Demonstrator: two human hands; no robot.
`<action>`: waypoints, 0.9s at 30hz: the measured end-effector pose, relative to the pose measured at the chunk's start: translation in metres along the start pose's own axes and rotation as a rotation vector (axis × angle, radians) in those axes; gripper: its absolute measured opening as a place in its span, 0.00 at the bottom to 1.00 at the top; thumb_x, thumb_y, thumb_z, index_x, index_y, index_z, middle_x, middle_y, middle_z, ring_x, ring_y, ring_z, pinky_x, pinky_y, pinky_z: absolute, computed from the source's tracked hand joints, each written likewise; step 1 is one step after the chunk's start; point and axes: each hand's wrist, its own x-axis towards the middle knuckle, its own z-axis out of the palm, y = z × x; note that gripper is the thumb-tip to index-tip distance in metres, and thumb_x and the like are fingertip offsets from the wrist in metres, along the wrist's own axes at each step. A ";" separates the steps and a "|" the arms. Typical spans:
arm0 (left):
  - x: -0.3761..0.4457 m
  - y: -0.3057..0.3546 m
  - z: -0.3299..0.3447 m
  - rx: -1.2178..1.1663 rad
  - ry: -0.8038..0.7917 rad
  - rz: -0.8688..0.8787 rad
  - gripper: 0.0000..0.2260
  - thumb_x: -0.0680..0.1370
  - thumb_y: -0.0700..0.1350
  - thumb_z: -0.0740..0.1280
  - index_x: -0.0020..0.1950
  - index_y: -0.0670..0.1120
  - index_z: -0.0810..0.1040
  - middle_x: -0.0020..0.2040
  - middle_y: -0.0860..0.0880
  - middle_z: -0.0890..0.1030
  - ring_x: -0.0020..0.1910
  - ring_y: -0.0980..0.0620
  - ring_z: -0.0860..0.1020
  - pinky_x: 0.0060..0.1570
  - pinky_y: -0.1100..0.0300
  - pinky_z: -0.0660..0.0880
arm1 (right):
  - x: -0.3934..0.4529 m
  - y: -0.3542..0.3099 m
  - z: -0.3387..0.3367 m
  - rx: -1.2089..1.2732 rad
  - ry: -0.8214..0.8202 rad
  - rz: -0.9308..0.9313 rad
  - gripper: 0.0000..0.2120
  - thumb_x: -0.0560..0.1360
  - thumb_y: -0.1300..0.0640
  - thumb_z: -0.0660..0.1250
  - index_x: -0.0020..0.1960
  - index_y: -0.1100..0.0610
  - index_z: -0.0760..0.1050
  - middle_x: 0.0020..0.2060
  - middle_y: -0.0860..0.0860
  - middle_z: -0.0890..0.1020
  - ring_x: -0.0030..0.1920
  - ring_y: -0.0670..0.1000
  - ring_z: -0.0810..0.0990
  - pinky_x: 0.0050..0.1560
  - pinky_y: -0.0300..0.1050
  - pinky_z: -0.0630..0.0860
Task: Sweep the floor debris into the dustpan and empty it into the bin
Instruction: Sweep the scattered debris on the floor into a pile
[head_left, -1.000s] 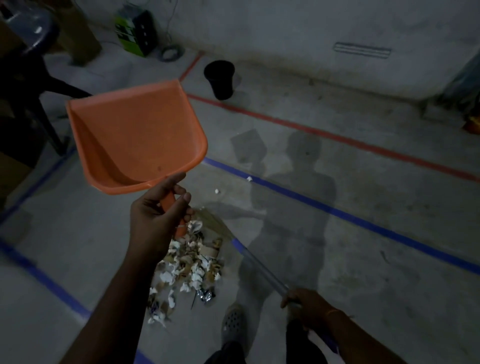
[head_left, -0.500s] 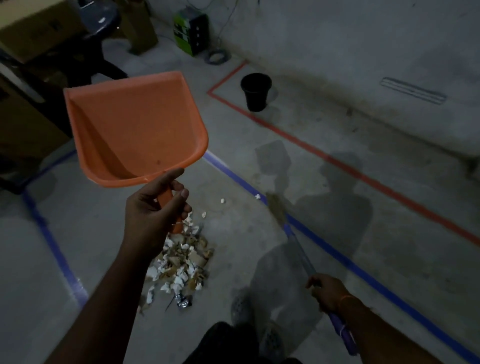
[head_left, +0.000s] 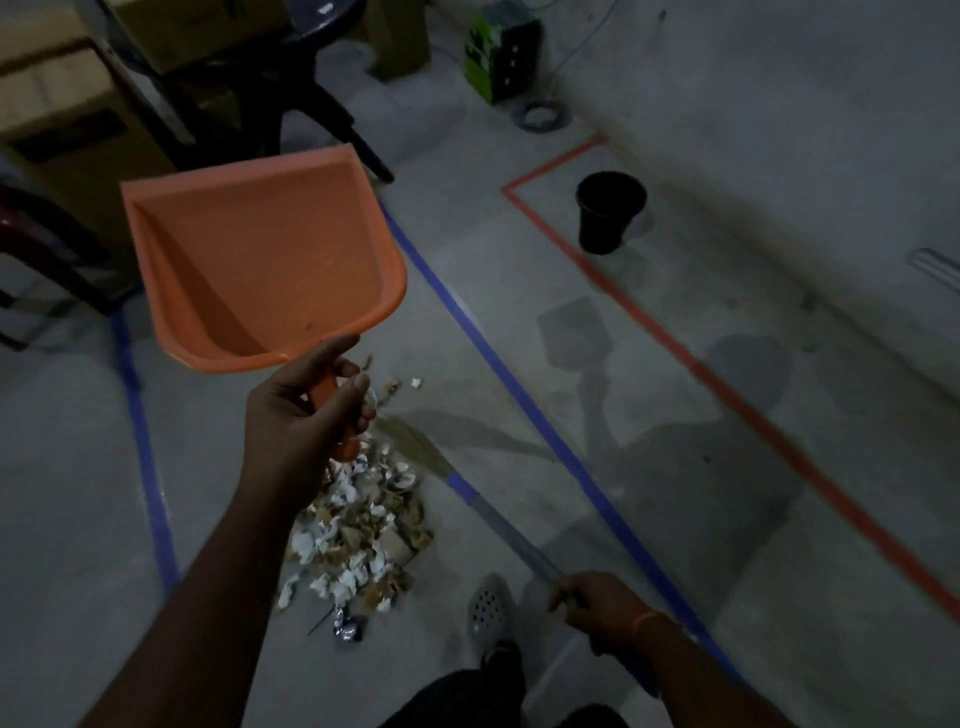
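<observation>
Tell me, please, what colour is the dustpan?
The dustpan is orange, seen clearly in the head view.

Grey concrete floor (head_left: 519, 322), dimly lit, and on it a heap of torn white and brown paper scraps (head_left: 358, 540) with one crumpled silver foil piece (head_left: 347, 630) at its near edge. Blue tape lines (head_left: 524, 410) and an orange tape line (head_left: 727, 384) cross the floor. Beyond the orange corner stands a black round plastic bin (head_left: 609, 212) (upright, near the wall).
</observation>
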 end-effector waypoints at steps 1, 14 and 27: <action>0.007 0.003 0.003 0.007 0.012 0.008 0.18 0.78 0.32 0.69 0.67 0.45 0.79 0.47 0.44 0.80 0.32 0.50 0.80 0.30 0.59 0.76 | 0.002 0.001 -0.014 0.004 0.025 -0.004 0.14 0.70 0.64 0.63 0.44 0.47 0.83 0.33 0.53 0.78 0.26 0.52 0.77 0.29 0.46 0.80; 0.117 0.005 0.036 0.113 0.299 0.008 0.18 0.78 0.32 0.70 0.64 0.48 0.81 0.47 0.50 0.82 0.34 0.50 0.82 0.31 0.61 0.77 | 0.164 -0.097 -0.177 -0.221 0.014 -0.059 0.09 0.77 0.64 0.64 0.47 0.52 0.79 0.45 0.55 0.80 0.34 0.44 0.77 0.25 0.29 0.72; 0.188 -0.004 0.080 0.143 0.667 -0.036 0.17 0.78 0.33 0.70 0.66 0.45 0.80 0.49 0.44 0.80 0.34 0.48 0.80 0.32 0.59 0.78 | 0.258 -0.148 -0.363 -0.428 -0.213 -0.242 0.13 0.78 0.64 0.60 0.50 0.52 0.81 0.32 0.53 0.81 0.25 0.49 0.80 0.27 0.42 0.77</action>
